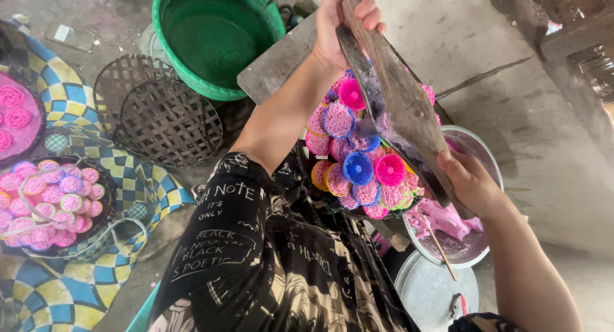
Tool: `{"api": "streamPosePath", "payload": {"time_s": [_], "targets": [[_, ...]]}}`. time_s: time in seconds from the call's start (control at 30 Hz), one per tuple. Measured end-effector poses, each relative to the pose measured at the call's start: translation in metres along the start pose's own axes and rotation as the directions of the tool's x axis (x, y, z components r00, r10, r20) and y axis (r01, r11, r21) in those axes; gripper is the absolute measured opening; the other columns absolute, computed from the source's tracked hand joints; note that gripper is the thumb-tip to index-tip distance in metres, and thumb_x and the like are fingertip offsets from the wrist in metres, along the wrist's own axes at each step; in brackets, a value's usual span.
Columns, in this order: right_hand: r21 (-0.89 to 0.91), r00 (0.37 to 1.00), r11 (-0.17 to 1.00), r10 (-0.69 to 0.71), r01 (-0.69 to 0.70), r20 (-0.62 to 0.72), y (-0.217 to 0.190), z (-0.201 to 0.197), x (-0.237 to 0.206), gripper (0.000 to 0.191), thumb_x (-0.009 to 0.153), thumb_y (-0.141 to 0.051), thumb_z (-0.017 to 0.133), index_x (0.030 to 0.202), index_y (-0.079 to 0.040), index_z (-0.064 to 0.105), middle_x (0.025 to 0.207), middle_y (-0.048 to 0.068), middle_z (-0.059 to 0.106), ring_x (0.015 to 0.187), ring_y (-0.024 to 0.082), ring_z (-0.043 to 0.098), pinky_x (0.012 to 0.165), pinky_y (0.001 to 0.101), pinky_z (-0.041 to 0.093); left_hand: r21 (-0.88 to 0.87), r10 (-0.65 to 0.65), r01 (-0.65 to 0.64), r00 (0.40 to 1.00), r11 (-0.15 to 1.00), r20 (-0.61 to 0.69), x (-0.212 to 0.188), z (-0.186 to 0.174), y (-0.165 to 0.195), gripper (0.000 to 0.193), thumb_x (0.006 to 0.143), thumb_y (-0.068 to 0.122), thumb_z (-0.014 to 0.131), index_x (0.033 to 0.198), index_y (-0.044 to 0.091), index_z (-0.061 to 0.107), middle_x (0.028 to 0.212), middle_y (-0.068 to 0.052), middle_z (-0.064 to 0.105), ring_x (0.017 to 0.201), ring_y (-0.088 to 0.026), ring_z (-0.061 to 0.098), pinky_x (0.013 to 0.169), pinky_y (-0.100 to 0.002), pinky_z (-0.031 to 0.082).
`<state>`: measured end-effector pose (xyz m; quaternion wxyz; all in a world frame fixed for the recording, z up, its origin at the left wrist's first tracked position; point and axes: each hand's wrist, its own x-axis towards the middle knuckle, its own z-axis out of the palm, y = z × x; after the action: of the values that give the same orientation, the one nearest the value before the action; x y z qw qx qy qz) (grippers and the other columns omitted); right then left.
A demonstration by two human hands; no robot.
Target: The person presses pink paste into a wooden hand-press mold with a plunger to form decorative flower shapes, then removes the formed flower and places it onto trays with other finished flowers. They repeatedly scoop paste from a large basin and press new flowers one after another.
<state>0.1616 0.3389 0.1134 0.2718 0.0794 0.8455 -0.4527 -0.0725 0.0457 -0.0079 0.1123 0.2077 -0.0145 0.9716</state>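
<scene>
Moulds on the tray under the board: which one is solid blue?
The round blue mould near the tray's middle, directly left of a bright pink mould. Its neighbours are pink, or rimmed in colour and filled with pale pink paste.

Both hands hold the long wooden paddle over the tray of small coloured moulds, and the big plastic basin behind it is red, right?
Not quite. In the head view both hands hold the paddle over the moulds, but the basin is green.
</scene>
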Motion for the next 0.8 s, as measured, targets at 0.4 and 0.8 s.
{"api": "streamPosePath", "payload": {"time_s": [0.4,0.8], "targets": [[-0.237,0.98,0.968,0.036,-0.082,-0.194,-0.009,0.013,-0.037,0.055,0.103,-0.045,0.052,0.098,0.006,0.074,0.071,0.01,0.071,0.06,0.015,0.063,0.055,0.032,0.05,0.021,-0.017,0.019,0.993,1.0,-0.115,-0.019,0.015,-0.025,0.058,0.096,0.065,0.049,0.119,0.012,0.057,0.064,0.001,0.04,0.06,-0.019,0.048,0.069,-0.042,0.045],[-0.347,0.944,0.932,-0.018,-0.103,-0.33,-0.029,0.03,-0.025,0.04,0.101,-0.035,0.057,0.112,-0.001,0.073,0.065,0.01,0.066,0.054,0.015,0.061,0.052,0.0329,0.05,0.016,-0.026,0.028,0.994,0.999,-0.109,0.001,0.014,-0.012,0.05,0.097,0.062,0.045,0.104,0.014,0.057,0.057,0.002,0.037,0.054,-0.018,0.044,0.066,-0.041,0.044]]}}
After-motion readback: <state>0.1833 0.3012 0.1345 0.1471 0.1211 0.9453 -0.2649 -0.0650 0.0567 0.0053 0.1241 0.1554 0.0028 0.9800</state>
